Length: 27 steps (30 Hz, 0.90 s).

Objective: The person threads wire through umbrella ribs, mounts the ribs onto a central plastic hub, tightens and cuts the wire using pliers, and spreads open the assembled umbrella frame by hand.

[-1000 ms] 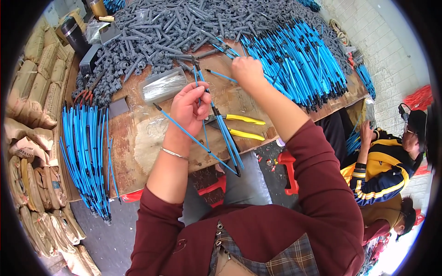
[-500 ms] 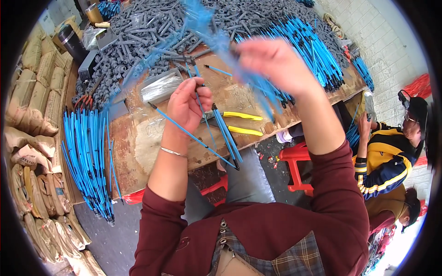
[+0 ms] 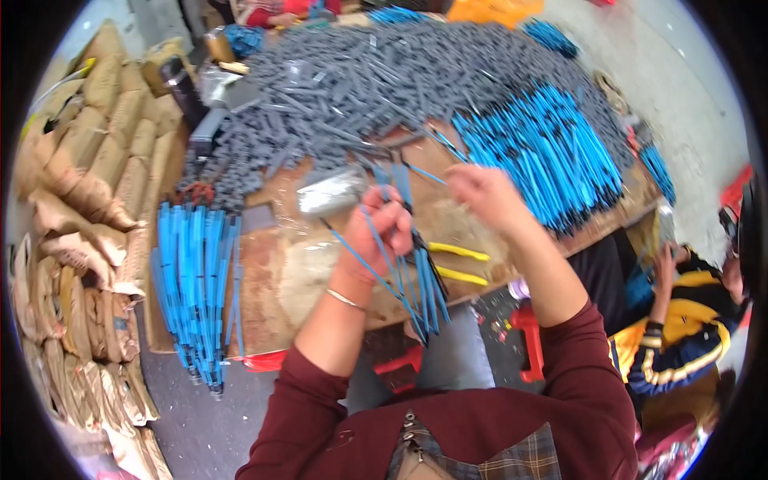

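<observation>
My left hand (image 3: 379,230) is closed around thin blue tubes (image 3: 346,244) with dark ends, some slanting down across my wrist. Just right of it, more blue tubes (image 3: 430,296) with black tips lie at the table's near edge, partly over a pair of yellow-handled pliers (image 3: 460,251). My right hand (image 3: 490,197) hovers over the table to the right, its fingers curled together. It is a little blurred, and I cannot make out anything in its fingers. A clear plastic box of thin pale pieces (image 3: 332,192) stands behind my left hand.
A large heap of grey plastic parts (image 3: 360,80) covers the far table. Blue tube bundles lie at right (image 3: 544,152) and at the left edge (image 3: 192,280). Brown sacks (image 3: 104,184) are stacked at left. A person in a yellow and navy jacket (image 3: 680,324) sits at right.
The view has shifted, so the table sits farther right. My right hand has come down from its raised place, where blurred blue tubes were swinging. My left hand still holds tubes.
</observation>
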Each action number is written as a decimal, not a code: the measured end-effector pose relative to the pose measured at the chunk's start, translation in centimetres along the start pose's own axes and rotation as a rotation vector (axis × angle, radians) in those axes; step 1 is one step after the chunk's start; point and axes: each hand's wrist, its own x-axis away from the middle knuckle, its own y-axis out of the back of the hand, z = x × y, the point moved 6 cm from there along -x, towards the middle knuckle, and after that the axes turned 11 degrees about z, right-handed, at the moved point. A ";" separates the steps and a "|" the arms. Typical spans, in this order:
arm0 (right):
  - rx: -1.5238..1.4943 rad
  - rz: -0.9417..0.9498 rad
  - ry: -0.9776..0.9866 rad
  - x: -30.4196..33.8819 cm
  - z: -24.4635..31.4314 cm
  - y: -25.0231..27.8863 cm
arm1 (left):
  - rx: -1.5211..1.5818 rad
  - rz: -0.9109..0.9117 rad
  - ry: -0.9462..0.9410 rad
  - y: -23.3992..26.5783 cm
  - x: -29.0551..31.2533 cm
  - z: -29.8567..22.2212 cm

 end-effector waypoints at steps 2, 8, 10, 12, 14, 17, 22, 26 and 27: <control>0.357 -0.190 -0.106 -2.0 -4.6 2.9 | -0.034 0.109 0.082 -1.5 0.0 0.5; 0.624 0.193 -0.487 -4.7 -12.2 0.7 | -0.175 0.479 0.294 -4.3 2.7 1.7; 0.617 0.225 -0.486 -5.5 -11.7 1.0 | -0.147 0.506 0.273 -4.7 2.7 1.2; 0.629 0.355 -0.510 -5.2 -11.8 0.7 | -0.130 0.521 0.266 -4.9 2.5 1.1; 0.633 0.420 -0.536 -4.7 -11.7 0.8 | -0.084 0.361 0.208 -3.6 1.6 1.4; 0.469 0.104 -0.436 -4.9 -10.5 2.4 | -0.029 0.147 0.122 -1.2 0.4 1.5; 0.347 -0.068 -0.101 -6.1 -5.8 5.6 | -0.064 0.202 0.123 -1.0 0.0 0.8; 0.144 -0.226 -0.004 -3.7 -0.7 9.3 | -0.078 0.321 0.097 -1.6 -0.6 1.4; 0.019 -0.171 -0.002 -2.9 0.9 10.5 | -0.078 0.303 0.084 -1.2 -0.9 1.2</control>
